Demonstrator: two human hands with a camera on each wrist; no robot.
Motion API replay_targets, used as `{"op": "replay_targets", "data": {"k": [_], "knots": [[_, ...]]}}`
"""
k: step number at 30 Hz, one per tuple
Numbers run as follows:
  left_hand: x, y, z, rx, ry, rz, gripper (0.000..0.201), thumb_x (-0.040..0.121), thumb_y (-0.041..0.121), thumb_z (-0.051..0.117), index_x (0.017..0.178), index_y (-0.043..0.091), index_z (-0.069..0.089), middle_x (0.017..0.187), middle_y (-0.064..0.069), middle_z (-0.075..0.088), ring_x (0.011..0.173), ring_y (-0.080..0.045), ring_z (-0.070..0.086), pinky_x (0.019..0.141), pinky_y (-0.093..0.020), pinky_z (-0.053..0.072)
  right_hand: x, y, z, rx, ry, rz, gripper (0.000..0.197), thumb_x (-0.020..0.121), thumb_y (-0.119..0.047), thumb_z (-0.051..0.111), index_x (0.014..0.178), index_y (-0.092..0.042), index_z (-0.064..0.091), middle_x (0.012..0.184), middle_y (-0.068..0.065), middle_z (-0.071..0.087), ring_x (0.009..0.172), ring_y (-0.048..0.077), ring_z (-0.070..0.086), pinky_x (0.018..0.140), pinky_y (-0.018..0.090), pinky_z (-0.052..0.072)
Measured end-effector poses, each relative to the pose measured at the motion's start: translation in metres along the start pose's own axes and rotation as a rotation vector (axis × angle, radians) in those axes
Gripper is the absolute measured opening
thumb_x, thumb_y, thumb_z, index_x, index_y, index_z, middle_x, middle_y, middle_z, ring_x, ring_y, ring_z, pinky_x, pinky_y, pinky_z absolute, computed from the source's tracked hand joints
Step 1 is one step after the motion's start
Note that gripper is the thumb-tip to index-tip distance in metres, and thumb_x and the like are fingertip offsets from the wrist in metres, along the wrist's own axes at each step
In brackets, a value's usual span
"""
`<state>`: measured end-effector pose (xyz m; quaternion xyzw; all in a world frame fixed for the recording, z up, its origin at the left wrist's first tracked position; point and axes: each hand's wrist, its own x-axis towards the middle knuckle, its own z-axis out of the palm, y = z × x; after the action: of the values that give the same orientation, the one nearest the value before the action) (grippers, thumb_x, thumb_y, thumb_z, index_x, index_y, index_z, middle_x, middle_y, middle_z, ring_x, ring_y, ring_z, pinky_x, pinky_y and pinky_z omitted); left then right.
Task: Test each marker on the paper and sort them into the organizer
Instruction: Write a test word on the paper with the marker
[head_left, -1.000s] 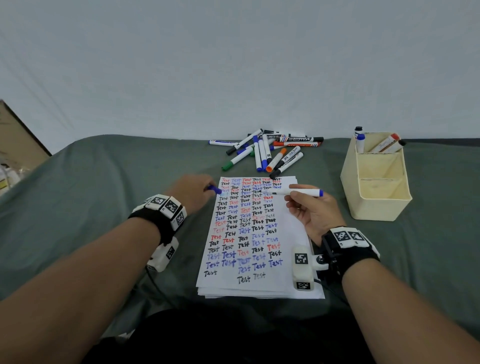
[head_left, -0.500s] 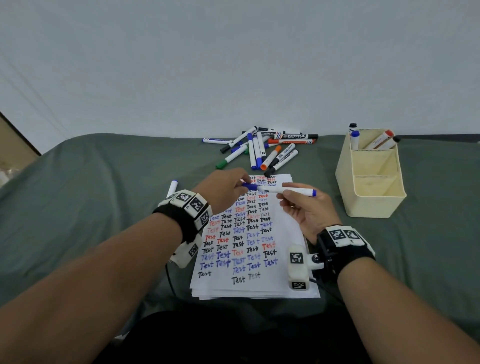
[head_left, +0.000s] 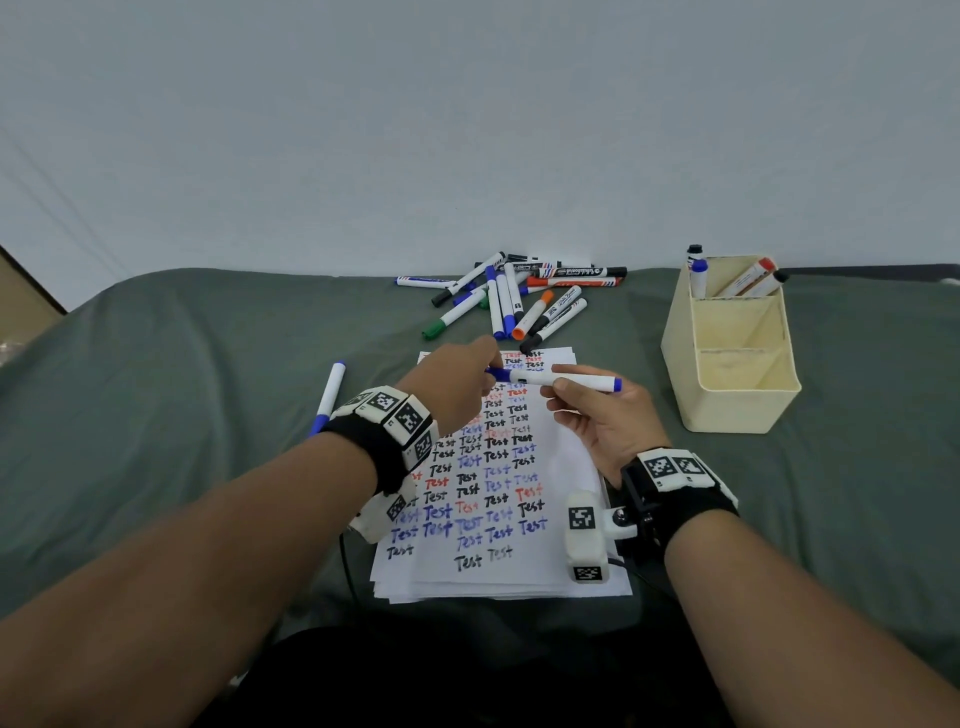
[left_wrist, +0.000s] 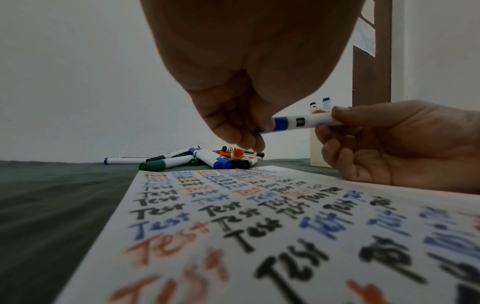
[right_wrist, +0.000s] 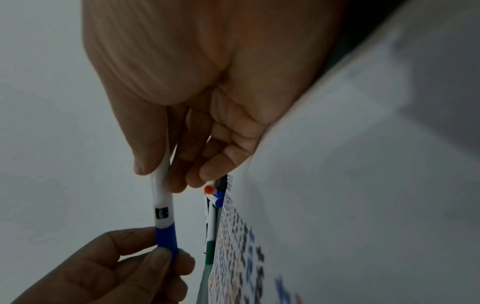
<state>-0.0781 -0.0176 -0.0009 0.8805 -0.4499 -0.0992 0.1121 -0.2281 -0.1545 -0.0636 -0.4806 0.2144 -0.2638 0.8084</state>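
Note:
A white marker (head_left: 566, 379) with blue ends is held level above the top of the test paper (head_left: 498, 540), which is covered in rows of "Test". My right hand (head_left: 558, 382) pinches its barrel (right_wrist: 162, 197). My left hand (head_left: 488, 371) pinches the blue cap (left_wrist: 280, 124) sitting on the marker's left end. The cream organizer (head_left: 727, 415) stands to the right, with several markers (head_left: 698, 275) upright in its back compartment. Its two nearer compartments look empty.
A pile of several capped markers (head_left: 519, 301) lies just beyond the paper. One blue-capped marker (head_left: 327, 397) lies alone on the green cloth (head_left: 182, 415) left of the paper. A white wall rises behind the table.
My left hand carried the blue cap from the paper's left side to the marker's bare tip, and the cap now sits on it. The right hand stayed almost still.

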Motion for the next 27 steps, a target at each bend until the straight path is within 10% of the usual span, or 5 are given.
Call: {"op": "replay_targets", "data": {"k": [12,17,21,27], "knots": [[-0.003,0.001,0.001,0.044,-0.01,0.016,0.014,0.101,0.013,0.051,0.111,0.022,0.049,0.094,-0.003,0.065,0.081,-0.019,0.059,0.068,-0.034,0.05,0.001,0.003,0.001,-0.076,-0.011,-0.01,0.017,0.085,-0.001,0.077,0.101,-0.008,0.077,0.096,0.022,0.076,0.086,0.028,0.074,0.072,0.028,0.057],[0.003,-0.013,0.001,0.081,-0.062,-0.067,0.049,0.096,0.054,0.056,0.134,0.024,0.047,0.116,-0.003,0.062,0.099,-0.016,0.059,0.076,-0.033,0.048,0.002,0.003,0.001,-0.044,0.03,0.004,0.015,0.088,0.003,0.073,0.098,-0.007,0.075,0.09,0.019,0.076,0.083,0.027,0.072,0.072,0.029,0.058],[0.002,-0.023,0.015,0.269,-0.227,-0.246,0.11,0.074,0.093,0.041,0.159,0.03,0.012,0.166,-0.006,0.012,0.151,-0.035,0.01,0.118,-0.059,0.022,0.003,0.0,0.0,-0.014,0.068,0.015,0.014,0.09,0.003,0.071,0.102,-0.004,0.072,0.083,0.016,0.073,0.074,0.02,0.068,0.068,0.026,0.058],[0.001,-0.028,0.038,0.148,-0.32,-0.327,0.111,0.072,0.095,0.04,0.157,0.043,-0.01,0.166,-0.002,-0.021,0.15,-0.04,-0.021,0.117,-0.063,-0.006,0.001,0.0,0.0,0.006,0.075,0.0,0.013,0.09,0.005,0.07,0.101,-0.001,0.073,0.082,0.012,0.072,0.072,0.019,0.066,0.069,0.025,0.058]]}}
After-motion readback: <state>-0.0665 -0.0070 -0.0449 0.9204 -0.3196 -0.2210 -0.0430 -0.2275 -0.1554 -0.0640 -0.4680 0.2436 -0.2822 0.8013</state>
